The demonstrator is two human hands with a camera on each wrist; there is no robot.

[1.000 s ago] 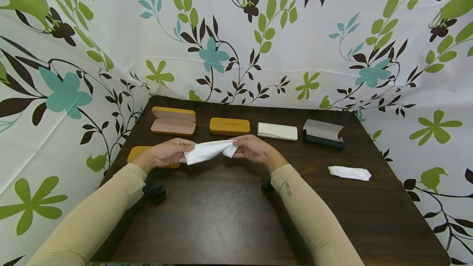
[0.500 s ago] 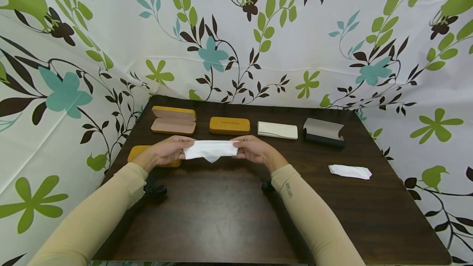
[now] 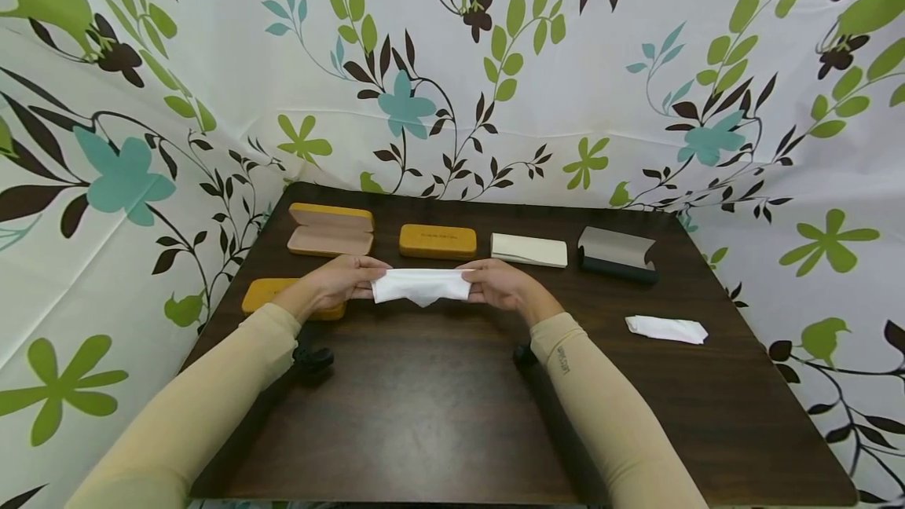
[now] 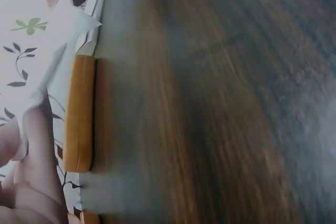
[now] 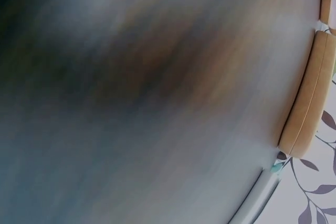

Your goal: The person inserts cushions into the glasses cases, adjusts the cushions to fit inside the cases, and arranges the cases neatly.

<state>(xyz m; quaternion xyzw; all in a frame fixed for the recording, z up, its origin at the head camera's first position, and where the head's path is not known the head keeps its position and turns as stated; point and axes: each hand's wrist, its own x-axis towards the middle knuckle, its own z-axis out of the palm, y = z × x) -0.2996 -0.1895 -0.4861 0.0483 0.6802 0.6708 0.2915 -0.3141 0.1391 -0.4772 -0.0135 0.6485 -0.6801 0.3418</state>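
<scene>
A folded white cloth (image 3: 422, 285) stretches between both hands above the table, a small corner of it hanging down at the middle. Its left end is pinched between thumb and fingers of my left hand (image 3: 338, 281). On the other end, my right hand (image 3: 503, 287) has the same kind of pinch. The left wrist view shows the cloth (image 4: 47, 72) edge-on, with the left hand (image 4: 31, 182) below it. No hand appears in the right wrist view. Behind the left hand lies a closed mustard-yellow glasses case (image 3: 265, 293), partly hidden by the forearm.
Along the back of the dark wooden table (image 3: 424, 415) stand an open yellow case (image 3: 330, 240), a closed yellow case (image 3: 437, 241), a cream case (image 3: 528, 250) and an open black case with grey lining (image 3: 617, 255). Another folded white cloth (image 3: 666, 329) lies at right.
The cloth was twisted and slanted a second ago and now hangs straighter and level. Both hands have shifted slightly right with it.
</scene>
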